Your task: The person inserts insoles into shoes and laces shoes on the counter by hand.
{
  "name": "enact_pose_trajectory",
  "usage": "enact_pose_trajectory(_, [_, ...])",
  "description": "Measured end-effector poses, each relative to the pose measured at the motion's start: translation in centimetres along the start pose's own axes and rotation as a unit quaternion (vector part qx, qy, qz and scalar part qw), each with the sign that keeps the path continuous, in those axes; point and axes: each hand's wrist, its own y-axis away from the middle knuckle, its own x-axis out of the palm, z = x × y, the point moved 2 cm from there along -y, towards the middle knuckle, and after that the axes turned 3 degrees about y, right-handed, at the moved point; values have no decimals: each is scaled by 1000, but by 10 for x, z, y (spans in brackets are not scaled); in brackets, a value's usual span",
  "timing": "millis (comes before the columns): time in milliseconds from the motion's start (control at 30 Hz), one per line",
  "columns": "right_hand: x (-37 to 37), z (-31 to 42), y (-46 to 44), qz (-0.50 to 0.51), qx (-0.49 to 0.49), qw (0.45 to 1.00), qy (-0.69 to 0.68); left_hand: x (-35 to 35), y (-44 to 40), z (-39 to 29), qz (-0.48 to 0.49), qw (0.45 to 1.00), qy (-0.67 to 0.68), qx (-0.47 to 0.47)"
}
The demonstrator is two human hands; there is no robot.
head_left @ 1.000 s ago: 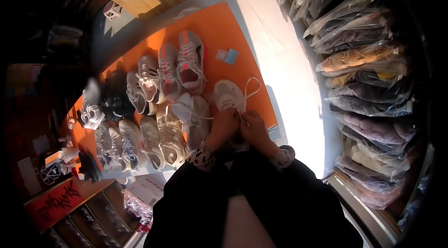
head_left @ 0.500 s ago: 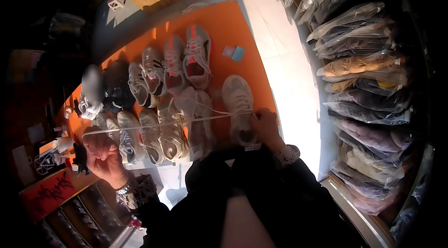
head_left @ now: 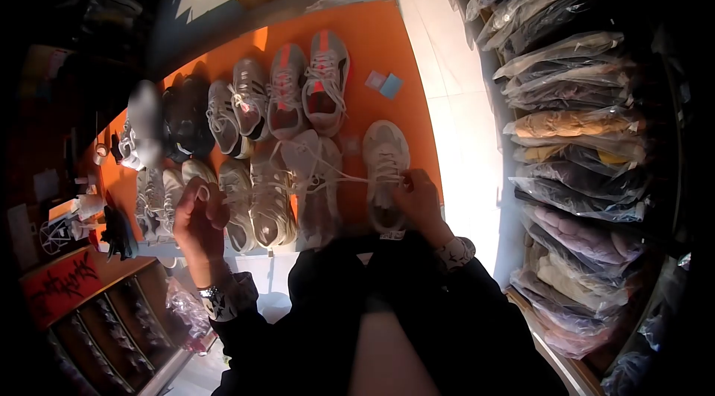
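A pale sneaker stands on the orange table, toe pointing away from me. My right hand is closed at its right edge, beside the lacing; what its fingers pinch is too small to make out. A white lace runs from the sneaker leftward over the neighbouring shoe. My left hand is raised at the left, in front of the near row of shoes, its fingers curled round a looped end of white lace.
Two rows of shoes cover the table's left part, with black shoes among them. Small cards lie at the back right. Plastic-wrapped clothes fill a rack at the right. A red sign tops a shelf at the lower left.
My left hand left the sneaker and swung far left, drawing out the lace, then moved slightly back rightward. My right hand stayed beside the sneaker. The view shifted a little.
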Motion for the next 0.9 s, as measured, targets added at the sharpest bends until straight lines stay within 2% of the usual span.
enact_pose_trajectory(33, [1,0,-1,-15,-18,1000,-15,12,2,12,-125,962,-238,-53])
enact_pose_trajectory(67, [1,0,-2,-31,-35,998,-30,20,-1,31,-76,945,-311,-63])
enact_pose_trajectory(100, [0,1,-3,-30,-35,998,-30,32,-2,45,-26,918,-377,-120])
enact_pose_trajectory(133, [-1,3,-5,-24,-61,997,-37,33,-3,69,24,903,-403,-148])
enact_pose_trajectory(167, [-3,4,-6,-17,-87,995,-44,42,-4,94,18,912,-379,-159])
enact_pose_trajectory(233, [-3,7,-10,-21,-112,993,-14,55,-8,131,58,849,-515,-101])
enact_pose_trajectory(300, [-4,11,-13,-28,-138,990,16,47,-16,179,126,738,-644,159])
enact_pose_trajectory(333, [-4,12,-16,-20,-130,991,20,48,-20,193,127,738,-643,161])
enact_pose_trajectory(400, [-4,12,-19,-14,-122,992,23,51,-24,213,146,702,-670,194])
enact_pose_trajectory(500, [2,7,-21,11,-119,992,41,49,-29,230,165,679,-692,181])
enact_pose_trajectory(600, [13,5,-20,5,-114,990,80,49,-29,237,161,671,-699,189])
enact_pose_trajectory(667, [15,10,-14,-17,-162,977,136,50,-29,238,155,678,-691,198])
enact_pose_trajectory(833, [9,16,-3,-5,-142,976,164,46,-24,239,134,690,-679,212])
enact_pose_trajectory(900, [10,13,-1,-20,-134,977,164,46,-22,240,169,650,-690,269])
